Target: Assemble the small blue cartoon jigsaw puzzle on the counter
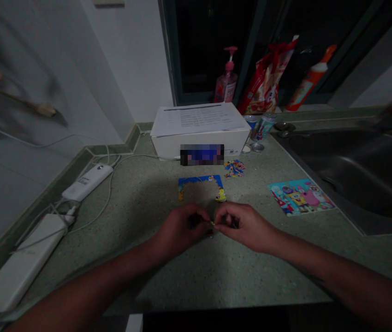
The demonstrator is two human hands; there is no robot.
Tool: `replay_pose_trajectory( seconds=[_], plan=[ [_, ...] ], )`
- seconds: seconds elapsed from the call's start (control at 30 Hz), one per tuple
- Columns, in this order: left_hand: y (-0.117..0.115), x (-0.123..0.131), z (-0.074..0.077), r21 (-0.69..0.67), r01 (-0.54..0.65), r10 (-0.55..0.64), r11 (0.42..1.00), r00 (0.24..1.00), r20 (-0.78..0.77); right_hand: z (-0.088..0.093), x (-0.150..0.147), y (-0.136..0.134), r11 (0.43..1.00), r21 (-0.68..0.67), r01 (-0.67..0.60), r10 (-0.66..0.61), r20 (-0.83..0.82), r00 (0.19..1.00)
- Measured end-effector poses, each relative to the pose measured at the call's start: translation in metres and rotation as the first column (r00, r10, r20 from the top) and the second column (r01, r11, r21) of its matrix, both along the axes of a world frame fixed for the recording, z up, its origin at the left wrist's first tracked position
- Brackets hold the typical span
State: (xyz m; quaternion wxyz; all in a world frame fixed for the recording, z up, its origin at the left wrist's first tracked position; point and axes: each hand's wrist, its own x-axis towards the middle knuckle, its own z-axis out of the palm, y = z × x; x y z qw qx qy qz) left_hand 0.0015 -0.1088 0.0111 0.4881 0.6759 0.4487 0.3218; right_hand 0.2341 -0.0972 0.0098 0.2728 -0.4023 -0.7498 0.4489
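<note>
My left hand (186, 225) and my right hand (242, 226) meet fingertip to fingertip low over the counter. Both are closed in a pinch around a small jigsaw puzzle piece (212, 223), mostly covered by the fingers. Just beyond them lies a partly joined jigsaw puzzle border (201, 179), blue along the top with yellow and orange bits down its sides. A heap of loose puzzle pieces (234, 168) sits behind it to the right. Farther right, a colourful cartoon picture sheet (301, 197) lies flat by the sink. Under my fingers, something small and dark is too dim to make out.
A white box (199, 129) with printed paper stands at the back, a blurred-out phone-like object (202, 155) against it. Cans (264, 127) stand beside the box. The sink (355, 170) is at right. On the left are a white power strip (26, 263), an adapter (88, 182) and cables.
</note>
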Motion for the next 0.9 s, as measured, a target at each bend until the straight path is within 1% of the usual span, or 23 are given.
replay_pose_trajectory(
  seconds=[0.17, 0.33, 0.5, 0.6, 0.67, 0.7, 0.77, 0.8, 0.83, 0.87, 0.9],
  plan=[
    [0.0007, 0.001, 0.0002, -0.007, -0.019, 0.019, 1.0, 1.0, -0.004, 0.0025, -0.0006, -0.0014, 0.996, -0.093, -0.001, 0.0, -0.005, 1.0],
    [-0.0003, 0.0019, -0.0002, 0.025, -0.017, 0.017, 1.0, 1.0, -0.004, 0.0075, 0.0007, -0.0011, 0.998, -0.057, -0.011, 0.014, 0.053, 0.999],
    [-0.0054, 0.0046, -0.0031, 0.136, -0.002, 0.006, 0.991, 1.0, -0.029, 0.0035, -0.0012, -0.0022, 1.0, -0.002, -0.02, 0.02, 0.096, 0.995],
    [-0.006, 0.0043, -0.0057, 0.254, 0.018, -0.006, 0.967, 0.999, -0.046, 0.0013, -0.0018, -0.0025, 0.999, 0.025, -0.029, 0.026, 0.114, 0.993],
    [-0.0052, 0.0028, -0.0073, 0.391, 0.027, -0.001, 0.92, 0.998, -0.067, 0.0009, -0.0016, -0.0018, 1.0, 0.012, -0.026, 0.025, 0.106, 0.994],
    [-0.0047, 0.0019, -0.0079, 0.475, 0.04, 0.001, 0.879, 0.996, -0.085, 0.0008, -0.0014, -0.0011, 1.0, -0.001, -0.018, 0.018, 0.093, 0.996],
    [-0.0038, 0.0, -0.0082, 0.63, 0.082, 0.009, 0.772, 0.99, -0.14, 0.0007, -0.0011, 0.0008, 0.999, -0.036, 0.009, -0.007, 0.056, 0.998],
    [-0.0036, -0.0008, -0.0079, 0.686, 0.106, 0.017, 0.72, 0.985, -0.17, 0.0007, -0.001, 0.0018, 0.998, -0.06, 0.023, -0.021, 0.035, 0.999],
    [-0.0035, -0.0014, -0.0072, 0.725, 0.128, 0.028, 0.677, 0.98, -0.199, 0.0009, -0.001, 0.0028, 0.996, -0.086, 0.034, -0.033, 0.014, 0.999],
    [-0.0036, -0.0017, -0.0063, 0.748, 0.145, 0.039, 0.648, 0.974, -0.222, 0.0012, -0.001, 0.0037, 0.992, -0.117, 0.038, -0.039, -0.007, 0.999],
    [-0.0038, -0.0017, -0.0053, 0.759, 0.157, 0.047, 0.632, 0.97, -0.24, 0.0016, -0.001, 0.0044, 0.988, -0.15, 0.035, -0.04, -0.028, 0.999]
  ],
)
